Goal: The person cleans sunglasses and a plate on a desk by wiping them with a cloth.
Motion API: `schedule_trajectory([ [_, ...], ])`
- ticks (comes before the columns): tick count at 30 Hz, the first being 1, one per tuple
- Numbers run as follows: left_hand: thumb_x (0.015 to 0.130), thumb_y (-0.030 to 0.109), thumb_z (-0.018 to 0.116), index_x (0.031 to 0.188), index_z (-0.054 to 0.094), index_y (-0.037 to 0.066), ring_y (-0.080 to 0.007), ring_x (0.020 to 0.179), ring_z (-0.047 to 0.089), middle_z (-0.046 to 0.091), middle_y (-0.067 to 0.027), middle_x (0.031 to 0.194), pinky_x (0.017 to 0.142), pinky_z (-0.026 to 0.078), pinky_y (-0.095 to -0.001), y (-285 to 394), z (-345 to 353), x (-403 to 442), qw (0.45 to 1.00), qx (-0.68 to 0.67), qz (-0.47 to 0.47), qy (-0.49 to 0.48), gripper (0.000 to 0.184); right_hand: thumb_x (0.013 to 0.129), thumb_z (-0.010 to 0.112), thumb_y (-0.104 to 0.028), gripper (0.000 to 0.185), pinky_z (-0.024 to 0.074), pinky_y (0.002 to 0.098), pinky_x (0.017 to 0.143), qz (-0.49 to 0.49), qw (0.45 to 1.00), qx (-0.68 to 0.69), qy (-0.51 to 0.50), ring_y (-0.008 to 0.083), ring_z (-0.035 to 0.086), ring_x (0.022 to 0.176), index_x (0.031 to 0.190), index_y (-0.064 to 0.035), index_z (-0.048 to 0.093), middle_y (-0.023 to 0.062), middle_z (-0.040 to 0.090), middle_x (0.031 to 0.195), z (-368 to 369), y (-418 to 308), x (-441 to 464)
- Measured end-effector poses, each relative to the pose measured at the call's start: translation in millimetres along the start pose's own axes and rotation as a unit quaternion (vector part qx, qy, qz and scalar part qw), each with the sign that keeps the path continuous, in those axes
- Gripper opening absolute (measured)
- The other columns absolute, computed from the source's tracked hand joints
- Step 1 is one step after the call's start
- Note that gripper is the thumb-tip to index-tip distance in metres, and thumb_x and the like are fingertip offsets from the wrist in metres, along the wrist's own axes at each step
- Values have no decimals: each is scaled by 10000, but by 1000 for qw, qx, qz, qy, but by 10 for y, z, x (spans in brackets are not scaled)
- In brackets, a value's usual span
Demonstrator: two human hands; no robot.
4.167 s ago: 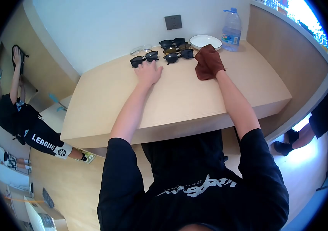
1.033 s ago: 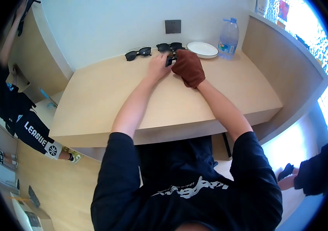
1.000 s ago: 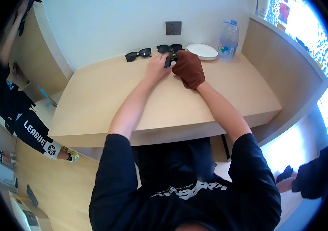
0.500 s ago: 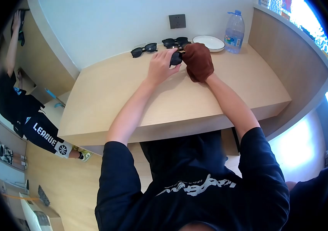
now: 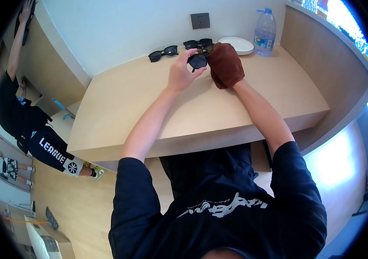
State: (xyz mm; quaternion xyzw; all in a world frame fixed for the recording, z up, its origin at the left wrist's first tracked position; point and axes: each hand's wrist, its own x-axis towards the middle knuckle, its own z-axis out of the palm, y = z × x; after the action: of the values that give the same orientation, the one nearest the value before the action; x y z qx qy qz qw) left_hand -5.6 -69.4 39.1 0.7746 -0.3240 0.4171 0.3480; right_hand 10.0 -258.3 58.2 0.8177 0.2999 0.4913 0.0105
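The left hand [image 5: 180, 74] pinches dark sunglasses [image 5: 198, 61]. A brown cloth [image 5: 226, 64] covers the right hand [image 5: 238, 82], hiding its grip.

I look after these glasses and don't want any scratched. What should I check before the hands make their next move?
1. Left hand has the sunglasses: ok, thumb and fingers at opposite edges of one lens.
2. Brown cloth over the right hand: ok, wrapped around it.
3. Right hand's grip on the pair: cannot tell, the cloth hides it.
4. Whole held pair visible: not ok, its other end is obscured at the cloth.
5. Clearance from the dark glasses behind: cannot tell from this angle.
6. Water bottle upright, apart from both hands: ok.
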Motion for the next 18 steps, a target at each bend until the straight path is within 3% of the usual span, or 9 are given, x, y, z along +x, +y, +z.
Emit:
schedule_trajectory([
  [3, 676, 196, 872, 1202, 566, 47, -222, 984, 677, 677, -98, 1122, 823, 542, -310, -8, -32, 3, 998, 55, 30, 7, 627, 630, 618, -3, 62, 516, 389, 603, 39, 998, -40, -8, 333, 633, 702, 676, -40, 599, 150, 598, 695, -10, -6, 84],
  [5, 677, 206, 872, 1194, 577, 54, -207, 953, 683, 686, -85, 1107, 786, 542, -299, -22, -66, 9, 996, 76, 43, 12, 614, 678, 591, 1, 25, 524, 389, 615, 131, 979, 158, 10, 374, 628, 694, 672, -22, 599, 205, 591, 676, -109, 2, 128],
  [8, 682, 218, 871, 1186, 591, 63, -177, 900, 686, 703, -61, 1075, 707, 524, -271, -44, -105, 79, 995, 82, 55, 26, 596, 650, 609, -55, 93, 486, 384, 590, 211, 941, 262, 6, 357, 604, 666, 655, 18, 552, 210, 551, 653, -249, -31, 180],
  [9, 684, 219, 870, 1185, 595, 65, -162, 880, 683, 711, -51, 1058, 666, 506, -254, -32, -109, 88, 996, 66, 51, 34, 592, 650, 609, -55, 93, 486, 384, 590, 215, 941, 263, 4, 357, 604, 666, 655, 18, 552, 210, 551, 653, -265, -23, 176],
  [11, 690, 217, 867, 1182, 595, 65, -145, 858, 676, 713, -45, 1056, 631, 481, -242, -17, -107, 128, 997, 41, 49, 43, 582, 631, 575, -25, 13, 500, 379, 598, 117, 980, 163, -16, 403, 592, 689, 631, -12, 574, 229, 557, 689, -282, 1, 172],
  [14, 711, 207, 853, 1189, 582, 57, -112, 820, 660, 714, -42, 1059, 569, 426, -223, -95, -81, 169, 997, 15, 49, 53, 570, 575, 574, -21, 41, 474, 365, 568, 76, 988, 131, 8, 368, 572, 665, 613, -18, 559, 200, 538, 684, -288, 19, 204],
  [18, 723, 213, 849, 1237, 538, 27, -109, 774, 618, 701, -67, 1032, 592, 438, -224, -127, -93, 163, 998, -10, -61, 24, 629, 516, 575, -20, 80, 454, 353, 545, 84, 988, 126, 2, 338, 548, 639, 592, -39, 559, 172, 524, 678, -314, 35, 248],
])
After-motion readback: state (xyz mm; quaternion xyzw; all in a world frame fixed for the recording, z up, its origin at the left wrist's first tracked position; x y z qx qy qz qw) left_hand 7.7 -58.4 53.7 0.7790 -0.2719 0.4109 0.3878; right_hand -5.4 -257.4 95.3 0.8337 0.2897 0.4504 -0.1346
